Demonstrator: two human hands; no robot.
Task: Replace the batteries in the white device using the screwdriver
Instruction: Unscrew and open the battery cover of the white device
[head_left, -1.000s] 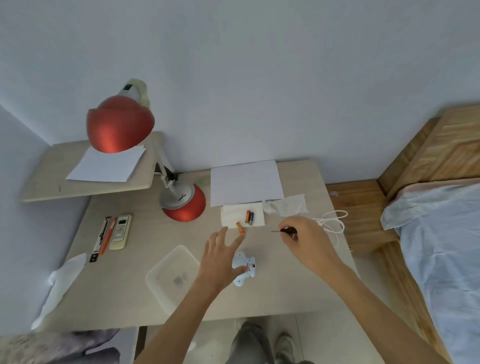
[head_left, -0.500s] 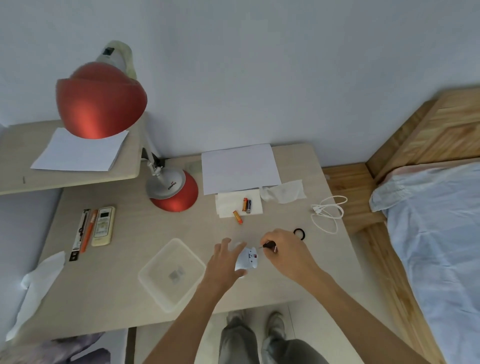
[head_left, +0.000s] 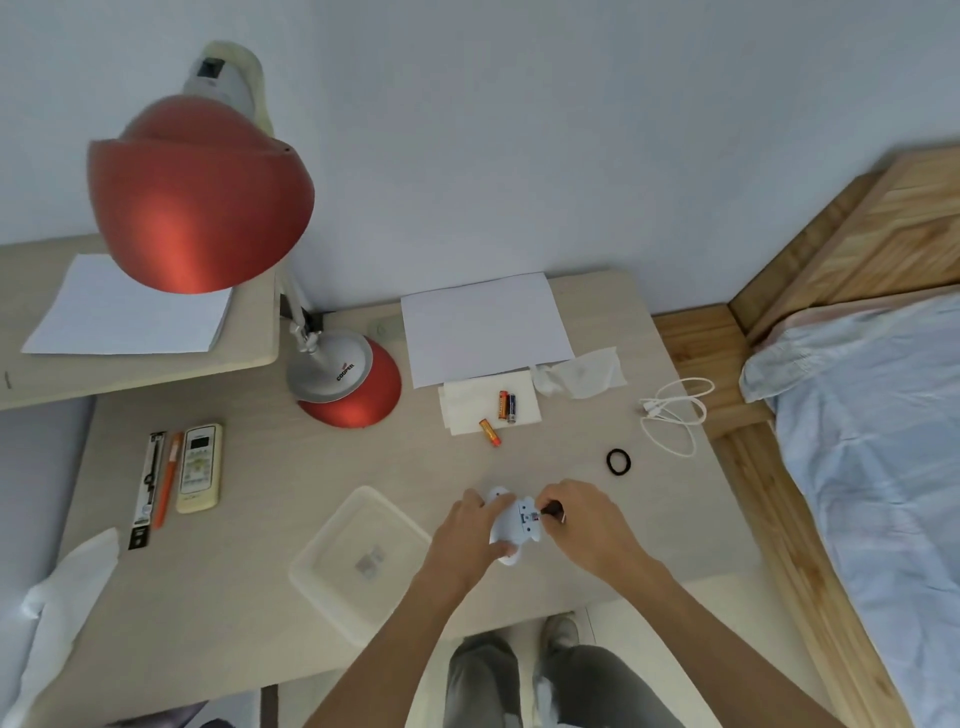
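Head view, nearest first: the left hand (head_left: 470, 535) is wrapped around the white device (head_left: 511, 525), thumb and fingers pressed to its sides, holding it near the front edge of the tabletop (head_left: 260, 597). The right hand (head_left: 582, 519) is pinched on the dark handle of the screwdriver (head_left: 551, 512), its tip aimed at a small dark opening on the device's upturned face — probably the battery cover screw, though that detail is too small to confirm.

The main risk is a slip. If the tip is not seated squarely, a turn could skate it across the plastic or into the left fingers (head_left: 506, 548) curled under the body. A loosened screw is tiny and the device sits close to the edge, so it could drop to the floor unless it is caught or put in the clear plastic tray (head_left: 363, 556) just left of the hands.

Farther back, one orange battery (head_left: 490, 432) lies loose on the bare surface, touching the napkin's (head_left: 462, 410) edge — it could roll. Two more batteries (head_left: 506, 406) rest side by side on the napkin. With old and fresh cells lying so close, mixing them up seems likely. The black ring (head_left: 618, 461) and white cable (head_left: 675, 415) lie well clear to the right.
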